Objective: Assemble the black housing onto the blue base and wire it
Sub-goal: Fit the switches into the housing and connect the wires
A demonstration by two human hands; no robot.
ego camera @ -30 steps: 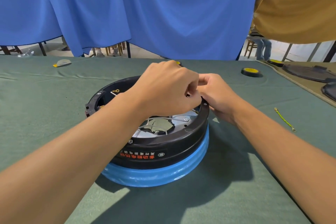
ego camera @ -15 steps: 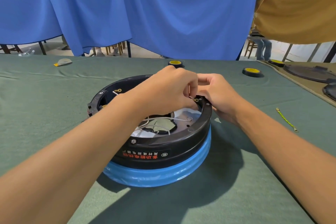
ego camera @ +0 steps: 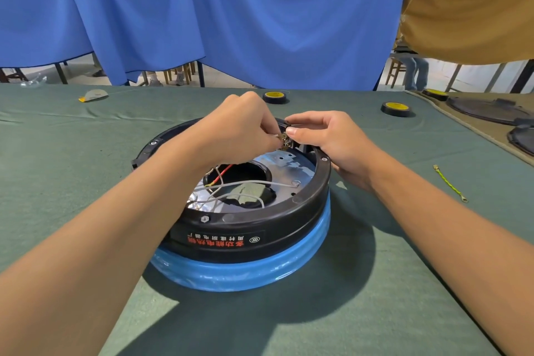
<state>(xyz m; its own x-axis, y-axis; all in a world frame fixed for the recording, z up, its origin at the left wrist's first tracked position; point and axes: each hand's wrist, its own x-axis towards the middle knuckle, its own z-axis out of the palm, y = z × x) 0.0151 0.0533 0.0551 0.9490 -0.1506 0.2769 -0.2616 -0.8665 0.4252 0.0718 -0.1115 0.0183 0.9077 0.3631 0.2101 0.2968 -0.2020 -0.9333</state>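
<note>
Black housing (ego camera: 254, 225) sits seated on the blue base (ego camera: 242, 272), and the pair stands on the green table cloth (ego camera: 72, 182) directly below and nearer than both sets of fingers. The left hand (ego camera: 239, 130) reaches across the housing to its far rim; its fingertips are pinched closed on a small metal terminal (ego camera: 284, 140). The right hand (ego camera: 332, 139) meets it from the opposite side: thumb and forefinger are closed against the same terminal and the black connector block (ego camera: 284, 124) at the rim, while the remaining fingers curl over the outer wall of the housing. Which hand carries the terminal's weight cannot be told.

Below the fingertips, inside the housing, lies a silver metal plate (ego camera: 291, 167) with a round central opening. White wires (ego camera: 245, 183) and one red wire (ego camera: 221, 173) run across that opening toward the left fingers.

Beyond the fingers, two rolls of black tape (ego camera: 274, 96) (ego camera: 396, 108) lie flat on the cloth. Well to the right of the right hand lies a yellow-green lead (ego camera: 449, 183).
</note>
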